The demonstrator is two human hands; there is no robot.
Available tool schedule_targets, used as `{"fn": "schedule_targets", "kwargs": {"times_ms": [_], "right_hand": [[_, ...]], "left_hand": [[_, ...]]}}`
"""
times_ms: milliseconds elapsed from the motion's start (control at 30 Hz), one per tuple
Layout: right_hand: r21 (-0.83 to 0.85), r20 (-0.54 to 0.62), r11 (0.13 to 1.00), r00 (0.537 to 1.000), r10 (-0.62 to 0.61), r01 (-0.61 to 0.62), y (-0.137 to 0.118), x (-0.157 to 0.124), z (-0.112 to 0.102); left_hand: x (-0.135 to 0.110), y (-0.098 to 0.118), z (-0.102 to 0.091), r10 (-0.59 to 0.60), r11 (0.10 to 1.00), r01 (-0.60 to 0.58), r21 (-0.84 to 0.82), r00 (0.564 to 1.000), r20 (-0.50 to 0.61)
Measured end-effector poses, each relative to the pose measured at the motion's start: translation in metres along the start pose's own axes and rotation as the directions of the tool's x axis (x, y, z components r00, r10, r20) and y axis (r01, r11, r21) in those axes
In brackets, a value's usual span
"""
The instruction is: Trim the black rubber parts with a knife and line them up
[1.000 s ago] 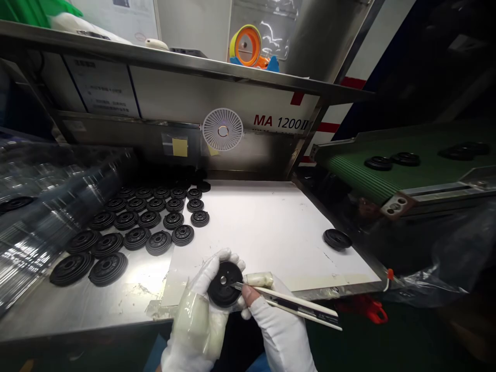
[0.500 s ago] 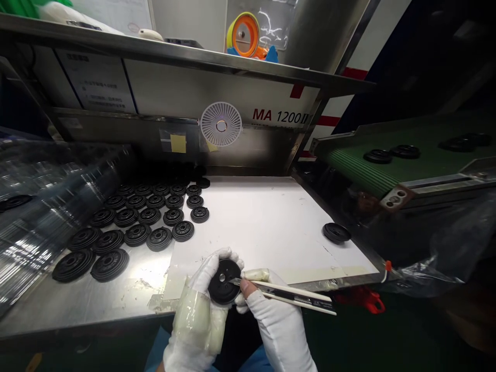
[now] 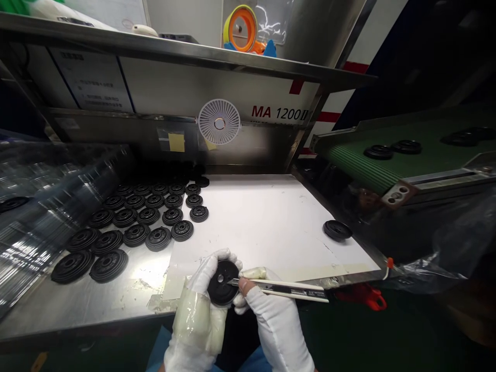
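Note:
My left hand (image 3: 201, 305), in a white glove with tape round the thumb, is closed round a black round disc part (image 3: 222, 283) at the table's front edge. My right hand (image 3: 271, 323), also gloved, grips a long white utility knife (image 3: 289, 290). The knife's blade tip rests at the disc's centre hole. Both hands hover just over the front edge of the white sheet (image 3: 267, 222).
Several black discs (image 3: 147, 217) lie in rows on the steel table at the left. One loose disc (image 3: 337, 230) sits at the sheet's right edge. A green conveyor (image 3: 403, 160) carries more discs at the right. A small white fan (image 3: 219, 122) hangs on the back panel. Clear plastic trays (image 3: 42, 206) stand at far left.
The knife handle has swung up to lie nearly level. Both hands and the disc have stayed in place.

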State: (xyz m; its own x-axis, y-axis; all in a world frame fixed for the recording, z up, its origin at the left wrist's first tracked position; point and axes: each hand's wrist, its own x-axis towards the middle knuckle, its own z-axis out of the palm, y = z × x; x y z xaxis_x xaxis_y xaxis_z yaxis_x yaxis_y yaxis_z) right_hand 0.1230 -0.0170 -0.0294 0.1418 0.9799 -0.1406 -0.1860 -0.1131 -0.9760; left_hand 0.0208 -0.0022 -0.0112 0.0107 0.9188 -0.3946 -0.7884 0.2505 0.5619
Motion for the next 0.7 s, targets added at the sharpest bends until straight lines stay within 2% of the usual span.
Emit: {"fn": "schedule_targets", "kwargs": {"times_ms": [100, 200, 433, 600, 700], "right_hand": [[0.013, -0.031, 0.999, 0.998, -0.046, 0.046, 0.001, -0.001, 0.001], [0.007, -0.02, 1.0, 0.999, -0.028, 0.028, -0.001, -0.001, 0.002], [-0.014, 0.019, 0.999, 0.999, 0.037, -0.036, 0.0, 0.003, 0.0], [-0.018, 0.008, 1.0, 1.0, 0.005, -0.005, 0.002, 0.003, 0.001], [-0.021, -0.011, 1.0, 1.0, -0.015, 0.014, 0.003, 0.003, 0.001]], "left_hand": [[-0.005, 0.009, 0.012, -0.057, 0.998, 0.057, -0.039, 0.998, -0.004], [-0.007, 0.013, 0.015, -0.113, 0.992, 0.113, -0.047, 0.994, -0.001], [0.004, -0.003, -0.012, 0.024, 0.999, -0.026, 0.034, 0.999, 0.041], [0.005, -0.002, -0.01, -0.023, 1.0, 0.023, 0.004, 0.996, 0.081], [0.006, -0.004, -0.01, 0.028, 0.998, -0.032, 0.053, 0.997, 0.079]]}}
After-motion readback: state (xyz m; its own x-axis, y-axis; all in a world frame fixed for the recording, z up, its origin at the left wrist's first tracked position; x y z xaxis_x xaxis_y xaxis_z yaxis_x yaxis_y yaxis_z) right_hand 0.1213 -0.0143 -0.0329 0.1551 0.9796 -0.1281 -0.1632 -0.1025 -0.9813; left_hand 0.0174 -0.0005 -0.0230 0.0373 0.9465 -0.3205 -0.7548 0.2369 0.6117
